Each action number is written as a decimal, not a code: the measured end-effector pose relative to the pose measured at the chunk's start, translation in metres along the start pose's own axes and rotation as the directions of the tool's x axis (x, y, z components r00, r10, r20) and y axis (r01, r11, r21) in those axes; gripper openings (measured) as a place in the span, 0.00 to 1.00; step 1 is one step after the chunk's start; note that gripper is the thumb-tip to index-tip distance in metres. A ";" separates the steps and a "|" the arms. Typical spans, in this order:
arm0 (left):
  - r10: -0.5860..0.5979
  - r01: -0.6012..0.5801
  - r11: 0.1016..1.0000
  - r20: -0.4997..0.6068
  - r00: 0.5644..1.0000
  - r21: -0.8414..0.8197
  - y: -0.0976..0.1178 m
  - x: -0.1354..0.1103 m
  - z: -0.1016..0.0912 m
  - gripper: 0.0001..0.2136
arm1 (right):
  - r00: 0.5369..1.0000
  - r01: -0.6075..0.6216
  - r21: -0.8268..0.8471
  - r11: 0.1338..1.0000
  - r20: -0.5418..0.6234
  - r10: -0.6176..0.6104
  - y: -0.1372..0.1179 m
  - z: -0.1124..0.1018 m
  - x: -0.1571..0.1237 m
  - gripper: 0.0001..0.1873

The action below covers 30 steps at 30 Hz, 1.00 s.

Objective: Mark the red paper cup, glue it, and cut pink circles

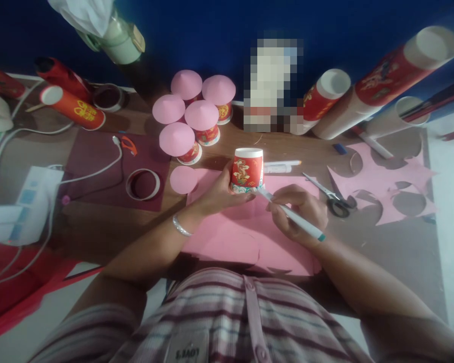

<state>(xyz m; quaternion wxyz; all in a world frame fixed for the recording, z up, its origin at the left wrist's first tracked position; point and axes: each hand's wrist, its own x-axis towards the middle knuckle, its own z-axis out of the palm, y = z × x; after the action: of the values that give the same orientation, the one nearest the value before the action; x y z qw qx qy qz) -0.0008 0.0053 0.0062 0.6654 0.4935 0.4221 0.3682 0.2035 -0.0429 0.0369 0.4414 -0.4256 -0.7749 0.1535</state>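
My left hand point(221, 194) is wrapped round a short red cardboard tube point(247, 169) with a gold dragon picture and a white rim. Along its lower edge runs a white band with teal marks. A white marker point(297, 219) with a teal end lies in my right hand point(300, 212), its tip at that band. Both hands are above several pink paper sheets point(227, 237), with a curved line drawn on one. Left of the tube is a pink paper circle point(183, 180). Several red tubes with pink cone tops point(202, 115) stand beyond it.
Scissors point(333, 196) and pink paper scraps point(386, 176) lie to the right. More pens point(282, 166) rest behind the tube. Tall tubes point(393, 75) stand at the back right. On the left are a tape roll point(143, 184), white cables point(94, 174) and an orange tube point(73, 107).
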 end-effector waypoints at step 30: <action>-0.045 0.045 0.999 -0.007 0.999 0.029 0.008 0.000 0.001 0.40 | 0.983 0.183 -0.050 0.982 -0.016 -0.184 0.008 0.007 0.003 0.05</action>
<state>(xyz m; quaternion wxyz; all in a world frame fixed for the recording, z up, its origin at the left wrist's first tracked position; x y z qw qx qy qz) -0.0002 0.0062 0.0140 0.6648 0.4922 0.4408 0.3484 0.2007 -0.0349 0.0299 0.4513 -0.3647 -0.8096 0.0890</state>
